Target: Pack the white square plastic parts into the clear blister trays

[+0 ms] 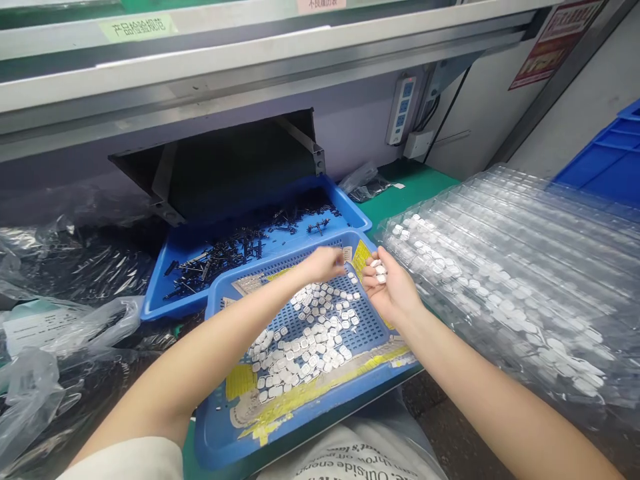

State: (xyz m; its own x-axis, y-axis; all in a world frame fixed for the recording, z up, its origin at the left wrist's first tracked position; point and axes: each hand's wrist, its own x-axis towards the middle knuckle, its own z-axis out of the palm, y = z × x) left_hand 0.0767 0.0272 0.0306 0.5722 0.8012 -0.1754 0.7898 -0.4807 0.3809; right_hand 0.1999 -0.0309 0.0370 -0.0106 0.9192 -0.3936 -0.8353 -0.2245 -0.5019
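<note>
Inside a blue perforated basket [367,320] lie many small white square caps [313,347] with rounded corners. My right hand [395,287] is palm up over the basket's right side, its fingers curled around several of the same white caps. Over the far part of the basket, to the left of it, is my left hand [327,265]. Its fingers are bent and closed, partly blurred, and whatever they hold is hidden.
A blue tray [357,213] of small black parts [225,260] stands behind the basket. Stacked clear plastic trays [540,267] with white caps fill the right side. Plastic bags [75,267] with dark contents lie left. A power strip [401,110] hangs on the wall under a metal shelf edge [250,80].
</note>
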